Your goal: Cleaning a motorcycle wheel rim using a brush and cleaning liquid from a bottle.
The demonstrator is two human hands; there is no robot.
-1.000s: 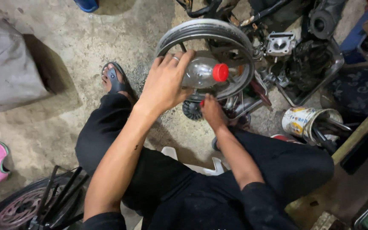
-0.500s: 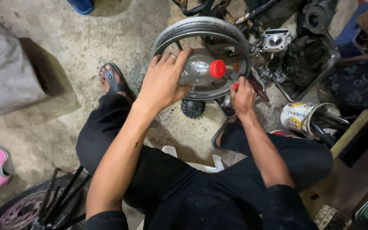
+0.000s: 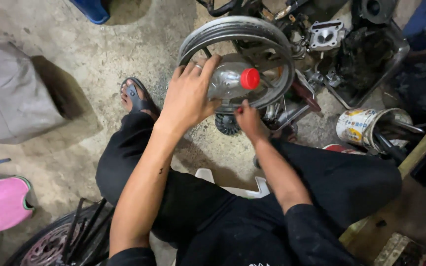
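Concrete floor [image 3: 75, 44], stained and gritty, person seated low over it in black trousers, one foot in a dark sandal [image 3: 135, 97] out to the left. Grey block-shaped cover [image 3: 11, 93] at far left, pink plastic piece [image 3: 1, 202] below it, spoked wheel [image 3: 50, 244] at bottom left corner. Motorcycle wheel rim [image 3: 267, 47], dark metal, stands tilted in front of the knees, engine parts [image 3: 366, 54] heaped behind and to its right. Labelled tin can [image 3: 358, 125] with tools stuck in it sits right of the right knee, well apart from the rim. White plastic stool [image 3: 232, 184] edge shows between the legs. Clear plastic bottle [image 3: 229, 81] with red cap [image 3: 250, 79] is held sideways against the rim's open centre, cap pointing right. Left hand [image 3: 188, 96] has fingers wrapped around the bottle body, ring on one finger. Right hand [image 3: 250, 120] is just below the bottle, fingers curled shut around a small red-tipped item; can't tell what it is. Small black sprocket [image 3: 227, 124] sits on the floor under the rim, just left of the right hand.
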